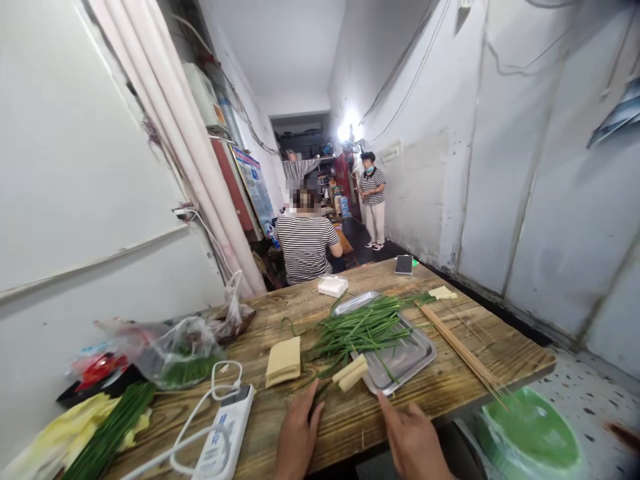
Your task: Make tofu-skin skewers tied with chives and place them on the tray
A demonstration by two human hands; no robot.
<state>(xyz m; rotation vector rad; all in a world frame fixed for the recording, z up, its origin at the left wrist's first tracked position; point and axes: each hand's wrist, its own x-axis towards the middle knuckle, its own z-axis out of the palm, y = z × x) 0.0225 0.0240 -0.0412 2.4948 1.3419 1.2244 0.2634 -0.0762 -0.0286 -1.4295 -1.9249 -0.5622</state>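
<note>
My left hand [299, 430] is open at the table's near edge, thumb and index finger apart, its fingertips close to the ends of some green chives. Near the tray's front corner is my right hand [414, 437], open with the index finger stretched out; whether it touches the tray is unclear. Between and beyond the hands lie rolled tofu sheets [351, 373]. A loose heap of chives [357, 327] lies partly across a metal tray [423, 357]. Left of the heap sits a stack of folded tofu sheets [283, 361]. Bamboo skewers [457, 347] lie at the right.
A white power strip [226, 433] with cables is at the left, beside bundled chives [113, 433] and plastic bags [187, 353]. A phone [404, 265] and a white box [333, 285] stand at the far edge. A green bin [530, 433] is at the right; two people are beyond the table.
</note>
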